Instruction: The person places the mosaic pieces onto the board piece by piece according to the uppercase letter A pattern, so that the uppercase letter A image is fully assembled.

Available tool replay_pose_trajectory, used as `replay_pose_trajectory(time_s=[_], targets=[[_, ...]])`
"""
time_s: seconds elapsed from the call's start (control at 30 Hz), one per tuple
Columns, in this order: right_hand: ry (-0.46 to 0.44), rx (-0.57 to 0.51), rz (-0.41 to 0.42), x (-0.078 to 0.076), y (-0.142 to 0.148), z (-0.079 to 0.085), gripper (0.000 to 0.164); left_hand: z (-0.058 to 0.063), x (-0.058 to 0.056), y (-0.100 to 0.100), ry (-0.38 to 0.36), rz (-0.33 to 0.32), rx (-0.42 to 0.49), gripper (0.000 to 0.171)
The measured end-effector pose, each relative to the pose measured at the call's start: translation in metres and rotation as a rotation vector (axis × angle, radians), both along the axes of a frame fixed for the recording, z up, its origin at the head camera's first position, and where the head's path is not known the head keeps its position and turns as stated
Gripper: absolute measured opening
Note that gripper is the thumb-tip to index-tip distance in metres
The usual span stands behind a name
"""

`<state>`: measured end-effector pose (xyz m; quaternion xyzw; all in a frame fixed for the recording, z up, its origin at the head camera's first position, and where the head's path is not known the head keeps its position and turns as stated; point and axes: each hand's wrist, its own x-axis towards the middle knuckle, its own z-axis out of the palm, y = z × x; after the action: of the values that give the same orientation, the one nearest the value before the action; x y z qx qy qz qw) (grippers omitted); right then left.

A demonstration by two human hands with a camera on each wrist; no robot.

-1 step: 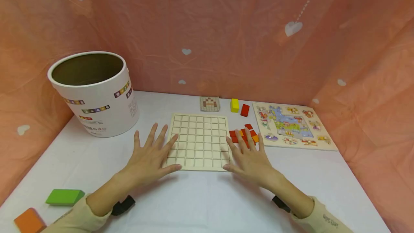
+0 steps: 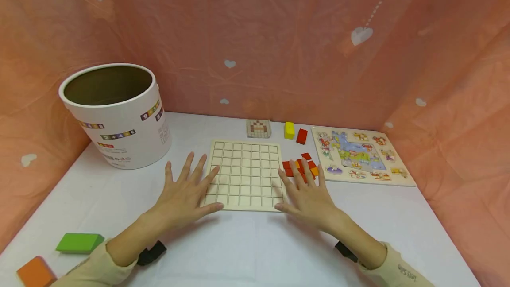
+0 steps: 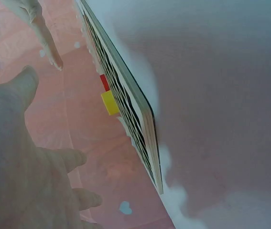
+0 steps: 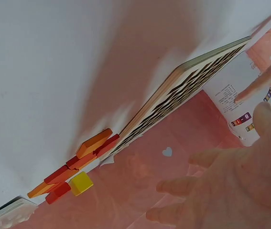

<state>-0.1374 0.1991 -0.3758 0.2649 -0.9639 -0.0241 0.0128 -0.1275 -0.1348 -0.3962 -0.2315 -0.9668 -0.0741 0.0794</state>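
A cream board with a square grid [image 2: 246, 169] lies flat in the middle of the white table. Over its left edge my left hand [image 2: 185, 198] hovers, fingers spread and straight, holding nothing. My right hand [image 2: 308, 198] is spread the same way at the board's right edge, its fingertips partly covering a cluster of red and orange tiles [image 2: 311, 165]. Both wrist views show the hands raised above the table, apart from the board's edge [image 3: 145, 114]. Behind the board sit a small patterned grid card [image 2: 258, 129], a yellow block [image 2: 289, 130] and a red block [image 2: 302, 136].
A large white bucket [image 2: 131, 136] stands at the back left. On the right lies a wooden picture puzzle [image 2: 358, 154]. Near the front left are a green block [image 2: 79, 243] and an orange block [image 2: 36, 272]. A pink curtain [image 2: 255, 34] with white hearts surrounds the table.
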Motion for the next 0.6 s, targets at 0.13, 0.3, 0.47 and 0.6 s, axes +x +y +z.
replay_pose_trajectory(time_s=[0.13,0.3,0.47,0.6], targets=[[-0.011,-0.013,-0.014,-0.001,0.001,0.001,0.084,-0.001,-0.001,-0.001,-0.006,-0.002,0.009,0.090],[-0.139,-0.192,-0.057,-0.018,0.017,0.002,0.084,-0.006,-0.005,-0.005,-0.108,-0.086,0.113,0.085],[-0.320,-0.528,-0.058,-0.063,0.050,0.001,0.069,-0.014,-0.017,-0.013,-0.272,-0.206,0.282,0.080],[-0.401,-0.639,-0.072,-0.099,0.071,0.001,0.049,-0.022,-0.030,-0.021,-0.314,-0.218,0.365,0.069]])
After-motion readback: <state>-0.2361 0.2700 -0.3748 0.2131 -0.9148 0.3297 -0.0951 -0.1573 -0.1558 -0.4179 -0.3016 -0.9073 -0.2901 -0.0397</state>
